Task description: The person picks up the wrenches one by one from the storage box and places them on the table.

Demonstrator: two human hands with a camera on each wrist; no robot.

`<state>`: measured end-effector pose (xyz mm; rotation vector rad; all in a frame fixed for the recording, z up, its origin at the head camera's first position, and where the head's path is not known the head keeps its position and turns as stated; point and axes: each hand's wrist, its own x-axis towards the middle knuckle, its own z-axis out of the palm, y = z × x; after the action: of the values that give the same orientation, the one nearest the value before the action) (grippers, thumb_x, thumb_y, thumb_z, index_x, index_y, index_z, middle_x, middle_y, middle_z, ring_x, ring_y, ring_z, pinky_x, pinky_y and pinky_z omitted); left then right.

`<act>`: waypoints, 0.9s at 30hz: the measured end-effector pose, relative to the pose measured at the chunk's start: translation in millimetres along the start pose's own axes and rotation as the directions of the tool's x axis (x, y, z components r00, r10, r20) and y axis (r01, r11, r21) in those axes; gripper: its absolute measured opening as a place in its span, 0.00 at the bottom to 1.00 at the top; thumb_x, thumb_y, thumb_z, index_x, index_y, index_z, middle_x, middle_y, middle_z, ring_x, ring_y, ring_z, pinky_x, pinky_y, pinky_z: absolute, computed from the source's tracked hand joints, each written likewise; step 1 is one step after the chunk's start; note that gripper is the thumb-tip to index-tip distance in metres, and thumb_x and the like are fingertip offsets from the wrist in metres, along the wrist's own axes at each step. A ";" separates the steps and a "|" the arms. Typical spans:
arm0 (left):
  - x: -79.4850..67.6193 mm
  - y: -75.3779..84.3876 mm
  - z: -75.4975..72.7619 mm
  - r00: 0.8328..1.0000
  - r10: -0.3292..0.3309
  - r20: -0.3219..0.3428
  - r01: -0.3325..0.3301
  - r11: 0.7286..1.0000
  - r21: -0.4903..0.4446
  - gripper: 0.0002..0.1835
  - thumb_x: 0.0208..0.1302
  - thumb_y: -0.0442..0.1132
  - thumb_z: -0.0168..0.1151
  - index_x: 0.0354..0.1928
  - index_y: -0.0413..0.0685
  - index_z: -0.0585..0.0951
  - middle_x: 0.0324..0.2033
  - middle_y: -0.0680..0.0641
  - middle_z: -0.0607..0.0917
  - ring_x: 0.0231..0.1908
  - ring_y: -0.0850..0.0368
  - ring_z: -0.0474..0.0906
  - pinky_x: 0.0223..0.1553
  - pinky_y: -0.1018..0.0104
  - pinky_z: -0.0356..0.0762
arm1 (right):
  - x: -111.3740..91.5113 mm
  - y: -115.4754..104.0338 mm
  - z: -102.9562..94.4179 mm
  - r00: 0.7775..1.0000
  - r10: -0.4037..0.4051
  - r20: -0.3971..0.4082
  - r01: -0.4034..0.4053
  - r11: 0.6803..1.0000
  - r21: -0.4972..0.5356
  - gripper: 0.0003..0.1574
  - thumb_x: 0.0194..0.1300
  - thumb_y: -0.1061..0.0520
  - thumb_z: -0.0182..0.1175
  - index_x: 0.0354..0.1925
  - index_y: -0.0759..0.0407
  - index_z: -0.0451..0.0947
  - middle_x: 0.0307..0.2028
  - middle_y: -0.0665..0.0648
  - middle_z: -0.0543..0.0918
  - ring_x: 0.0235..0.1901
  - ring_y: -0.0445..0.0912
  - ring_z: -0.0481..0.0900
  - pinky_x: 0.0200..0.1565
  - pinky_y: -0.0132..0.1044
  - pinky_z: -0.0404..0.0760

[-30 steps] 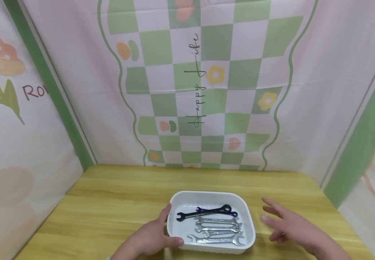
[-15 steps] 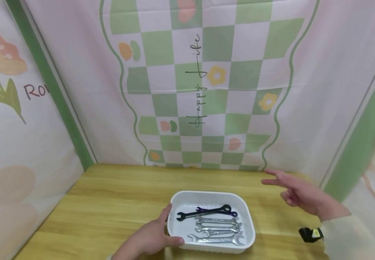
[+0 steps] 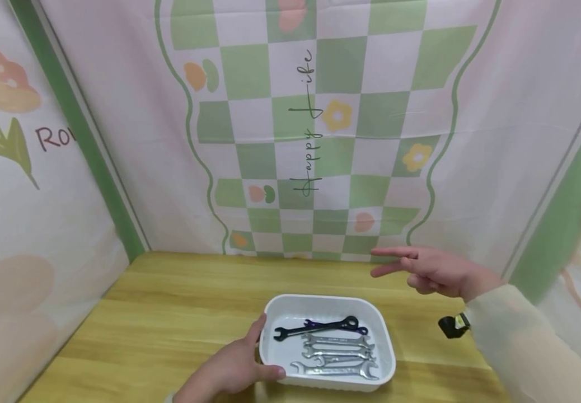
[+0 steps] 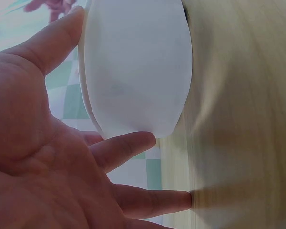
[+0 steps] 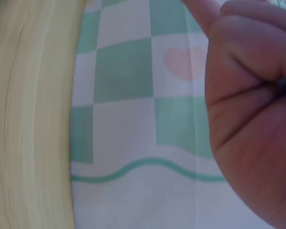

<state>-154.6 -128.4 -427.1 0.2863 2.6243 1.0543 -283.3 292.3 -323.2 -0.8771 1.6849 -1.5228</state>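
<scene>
A white plastic tub [image 3: 386, 358] stands at the front of the table with several wrenches inside. A black combination wrench [image 3: 315, 329] lies slantwise across a dark purple wrench [image 3: 361, 331]. Nearer the front are silver open-end wrenches [image 3: 338, 354], laid roughly parallel. My left hand [image 3: 232, 361] spans the tub's left end, thumb on the near rim and fingers against the side. In the left wrist view its fingers [image 4: 152, 202] are spread and nearly straight. My right hand [image 3: 436, 271] hovers beyond the tub's right side, index and middle fingers extended, the others folded, holding nothing visible.
The wooden table [image 3: 184, 296] meets a patterned fabric backdrop [image 3: 341, 168] at its far edge, with more fabric on both sides. A small black camera [image 3: 454, 326] hangs at the right wrist, below the pale sleeve [image 3: 527, 336].
My right hand has moved from beside the tub up and back over the table, then leftward, folding some fingers while two stay extended. The left hand, tub and wrenches stay put.
</scene>
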 end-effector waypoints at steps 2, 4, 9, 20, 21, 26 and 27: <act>0.0 0.4 0.0 1.000 -0.002 0.002 0.002 1.000 -0.004 0.65 0.50 0.64 0.74 0.79 0.43 0.47 0.56 0.32 0.79 0.53 0.39 0.76 0.54 0.35 0.68 | 7.9 -1.5 3.1 0.999 0.022 0.024 -0.022 1.000 0.011 0.30 0.83 0.53 0.34 0.77 0.57 0.54 0.64 0.76 0.68 0.14 0.43 0.51 0.17 0.35 0.50; -0.3 0.8 0.0 1.000 -0.004 0.007 0.004 1.000 -0.019 0.65 0.50 0.63 0.75 0.79 0.43 0.47 0.57 0.32 0.78 0.53 0.38 0.76 0.55 0.34 0.67 | 16.0 -4.1 8.2 0.998 0.053 0.045 -0.053 0.999 0.013 0.31 0.84 0.49 0.32 0.77 0.57 0.55 0.63 0.77 0.69 0.14 0.41 0.53 0.18 0.33 0.52; -1.1 1.5 -0.8 1.000 -0.010 0.015 0.010 0.999 -0.045 0.65 0.50 0.62 0.75 0.79 0.44 0.47 0.58 0.32 0.78 0.54 0.38 0.76 0.55 0.34 0.67 | 39.5 -7.4 23.6 0.989 0.106 0.103 -0.106 0.994 0.003 0.31 0.83 0.47 0.32 0.76 0.56 0.57 0.61 0.80 0.70 0.15 0.38 0.56 0.20 0.30 0.55; 0.7 0.1 -0.9 1.000 -0.017 0.021 0.018 0.998 -0.059 0.64 0.50 0.62 0.75 0.79 0.44 0.47 0.58 0.33 0.78 0.53 0.39 0.76 0.54 0.33 0.67 | 99.2 17.9 62.5 0.925 0.381 0.002 -0.381 0.925 -0.004 0.33 0.73 0.48 0.59 0.73 0.47 0.67 0.55 0.68 0.81 0.11 0.36 0.56 0.16 0.29 0.56; 0.7 0.0 -0.8 1.000 -0.018 0.021 0.020 0.998 -0.060 0.65 0.49 0.62 0.75 0.79 0.44 0.47 0.58 0.33 0.78 0.53 0.39 0.76 0.54 0.33 0.67 | 103.0 20.0 65.7 0.918 0.398 0.003 -0.397 0.918 -0.010 0.34 0.71 0.49 0.62 0.72 0.47 0.68 0.54 0.68 0.81 0.11 0.37 0.55 0.16 0.29 0.55; 0.5 0.6 -1.1 1.000 -0.022 0.022 0.023 0.998 -0.065 0.65 0.49 0.62 0.76 0.79 0.45 0.47 0.59 0.32 0.77 0.54 0.37 0.75 0.54 0.31 0.66 | 115.3 25.0 76.4 0.904 0.428 0.010 -0.426 0.901 -0.083 0.34 0.67 0.56 0.66 0.70 0.49 0.71 0.51 0.66 0.83 0.10 0.37 0.55 0.15 0.30 0.54; 0.5 0.8 -1.3 1.000 -0.019 0.022 0.020 0.998 -0.066 0.65 0.49 0.62 0.75 0.79 0.45 0.47 0.58 0.32 0.78 0.54 0.37 0.75 0.54 0.31 0.66 | 116.7 25.7 77.6 0.902 0.432 0.007 -0.430 0.898 -0.095 0.33 0.67 0.56 0.66 0.69 0.49 0.72 0.52 0.66 0.83 0.10 0.37 0.55 0.15 0.30 0.54</act>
<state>-155.4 -128.5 -425.8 0.2551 2.5626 1.1226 -280.5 154.8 -360.5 -0.5153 1.7942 -1.1340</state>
